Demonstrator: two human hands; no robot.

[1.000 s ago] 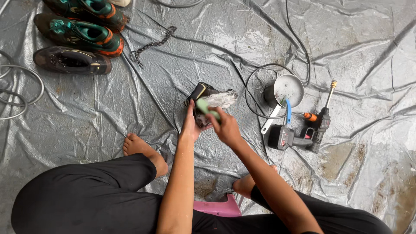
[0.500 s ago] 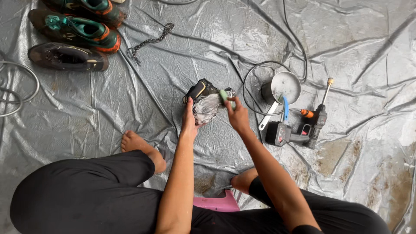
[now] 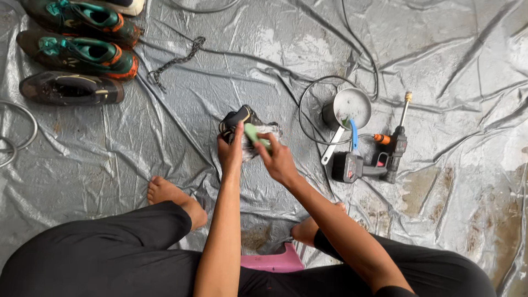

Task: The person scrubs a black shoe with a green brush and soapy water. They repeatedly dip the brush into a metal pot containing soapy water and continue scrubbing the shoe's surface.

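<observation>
My left hand (image 3: 230,152) grips a dark, soapy shoe (image 3: 237,117) held over the wet grey tarp (image 3: 220,71). My right hand (image 3: 278,160) holds a light green brush (image 3: 256,135) pressed against the foamy side of that shoe. Both forearms reach forward from my lap. My bare feet rest on the tarp on either side, the left foot (image 3: 175,199) and the right foot (image 3: 311,228).
Three dirty shoes (image 3: 77,55) lie at the top left beside a chain (image 3: 173,62). A small metal pot (image 3: 347,107) with a blue-handled brush (image 3: 353,135), a cordless spray gun (image 3: 374,159) and hoses sit to the right. A pink stool (image 3: 272,259) is under me.
My right hand with the green brush has moved down and left across the shoe, from its right end to its middle. The left hand keeps its grip.
</observation>
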